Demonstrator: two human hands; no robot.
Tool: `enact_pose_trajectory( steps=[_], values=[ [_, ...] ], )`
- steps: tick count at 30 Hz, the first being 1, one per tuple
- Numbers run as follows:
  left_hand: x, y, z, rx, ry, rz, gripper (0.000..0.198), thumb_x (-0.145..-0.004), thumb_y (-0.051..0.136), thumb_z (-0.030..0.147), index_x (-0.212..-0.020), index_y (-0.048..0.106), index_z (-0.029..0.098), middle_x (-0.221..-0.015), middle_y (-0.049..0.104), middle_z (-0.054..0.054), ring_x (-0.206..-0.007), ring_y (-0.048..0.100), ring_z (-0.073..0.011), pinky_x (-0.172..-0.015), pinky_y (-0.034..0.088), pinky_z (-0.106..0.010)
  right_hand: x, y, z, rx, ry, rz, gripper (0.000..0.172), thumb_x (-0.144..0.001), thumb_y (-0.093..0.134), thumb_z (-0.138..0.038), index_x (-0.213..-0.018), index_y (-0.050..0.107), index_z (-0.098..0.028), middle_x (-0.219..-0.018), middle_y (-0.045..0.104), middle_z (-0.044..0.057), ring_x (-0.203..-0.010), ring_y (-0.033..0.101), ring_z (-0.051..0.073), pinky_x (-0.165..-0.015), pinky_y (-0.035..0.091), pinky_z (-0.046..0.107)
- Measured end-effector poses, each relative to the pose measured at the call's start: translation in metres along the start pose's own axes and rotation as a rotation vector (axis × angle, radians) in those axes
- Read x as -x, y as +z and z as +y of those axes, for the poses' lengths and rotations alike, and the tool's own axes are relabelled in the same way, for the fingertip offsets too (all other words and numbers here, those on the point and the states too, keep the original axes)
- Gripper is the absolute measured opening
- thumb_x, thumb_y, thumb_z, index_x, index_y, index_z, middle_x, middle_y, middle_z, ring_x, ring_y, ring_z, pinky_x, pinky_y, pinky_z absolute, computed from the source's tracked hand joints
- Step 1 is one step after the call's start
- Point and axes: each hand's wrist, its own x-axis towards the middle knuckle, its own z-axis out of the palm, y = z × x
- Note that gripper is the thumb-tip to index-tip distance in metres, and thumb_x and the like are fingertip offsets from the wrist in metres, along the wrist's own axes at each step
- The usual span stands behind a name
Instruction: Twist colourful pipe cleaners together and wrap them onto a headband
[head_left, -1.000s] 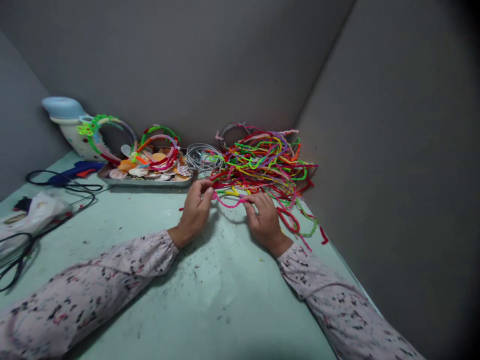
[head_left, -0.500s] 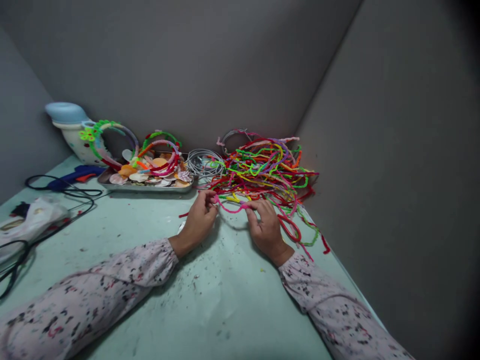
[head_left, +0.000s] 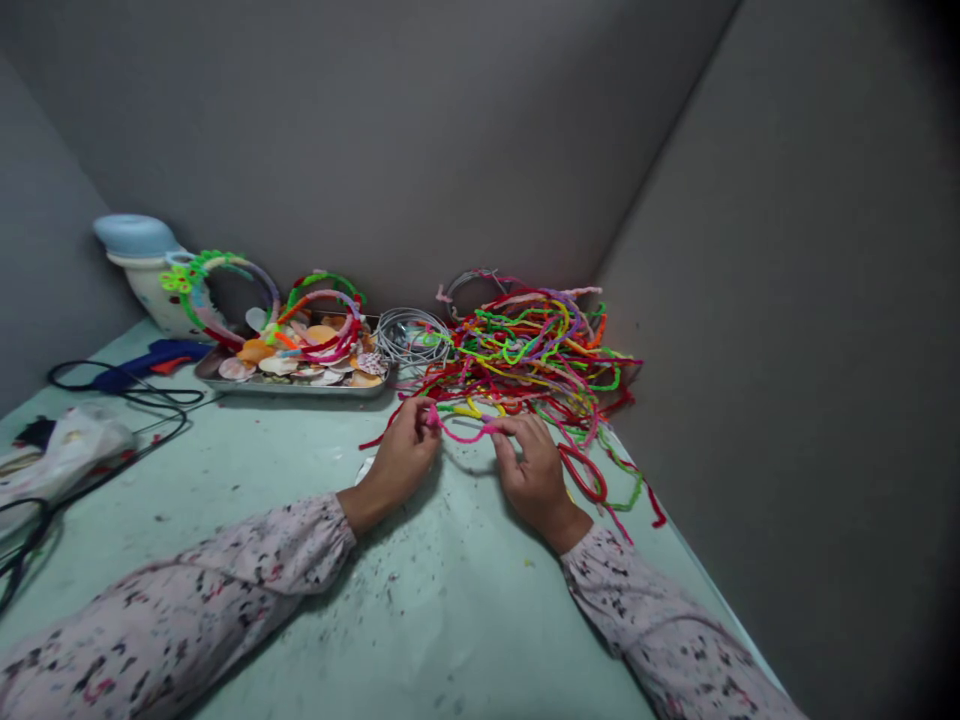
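My left hand (head_left: 401,455) and my right hand (head_left: 534,470) rest on the pale green table (head_left: 420,600), each pinching one end of a pink pipe cleaner (head_left: 463,434) that sags in a curve between them. Just behind the hands lies a tangled heap of pipe cleaners (head_left: 532,355) in red, green, yellow, purple and pink. A red loop from the heap lies beside my right wrist. Both sleeves are pale with dark speckles.
A metal tray (head_left: 292,385) with shells and wrapped rings stands at the back left, a coil of silver wire (head_left: 411,335) beside it. Further left are a blue-lidded white jar (head_left: 142,265), a blue glue gun (head_left: 154,355), black cords and a plastic bag (head_left: 60,450). Grey walls close in behind and on the right.
The hands have drawn slightly closer to me with the pink pipe cleaner, still pinched at both ends. The view has tilted a little, so everything sits lower in the frame.
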Motion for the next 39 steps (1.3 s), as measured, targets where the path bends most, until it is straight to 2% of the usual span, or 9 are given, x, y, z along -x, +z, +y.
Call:
enact_pose_trajectory(
  steps=[14, 29, 34, 39],
  values=[
    [-0.0012, 0.0002, 0.0038, 0.035, -0.021, -0.010, 0.029, -0.084, 0.049, 0.019, -0.113, 0.048, 0.017, -0.090, 0.055, -0.002, -0.078, 0.051, -0.0140, -0.069, 0.042, -0.026, -0.0006, -0.0005, 0.0016, -0.015, 0.025, -0.010, 0.015, -0.090, 0.050, -0.017, -0.100, 0.061, -0.021, -0.096, 0.065, 0.006, -0.092, 0.057, 0.021, -0.083, 0.045, 0.040],
    [-0.0016, -0.0003, -0.0023, 0.012, -0.011, -0.008, 0.031, -0.084, 0.048, 0.017, -0.115, 0.048, 0.017, -0.099, 0.057, -0.004, -0.085, 0.053, -0.0149, -0.075, 0.043, -0.027, -0.0013, -0.0008, -0.0004, -0.025, 0.013, -0.006, 0.015, -0.090, 0.050, -0.015, -0.099, 0.059, -0.021, -0.095, 0.065, 0.005, -0.091, 0.056, 0.020, -0.081, 0.045, 0.038],
    [-0.0012, 0.0001, -0.0049, -0.037, -0.009, -0.003, 0.030, -0.085, 0.049, 0.019, -0.114, 0.048, 0.018, -0.093, 0.056, -0.003, -0.080, 0.052, -0.0145, -0.072, 0.042, -0.027, -0.0003, 0.0000, 0.0005, -0.018, 0.031, -0.009, 0.015, -0.090, 0.050, -0.015, -0.100, 0.058, -0.022, -0.095, 0.064, 0.005, -0.092, 0.056, 0.021, -0.082, 0.046, 0.039],
    [-0.0009, 0.0002, -0.0047, 0.014, -0.024, -0.020, 0.030, -0.085, 0.048, 0.021, -0.115, 0.047, 0.019, -0.092, 0.056, -0.002, -0.080, 0.052, -0.0146, -0.071, 0.042, -0.027, 0.0005, -0.0005, 0.0006, -0.027, 0.040, -0.018, 0.016, -0.089, 0.050, -0.014, -0.100, 0.058, -0.022, -0.096, 0.064, 0.005, -0.093, 0.056, 0.021, -0.082, 0.046, 0.040]
  ],
)
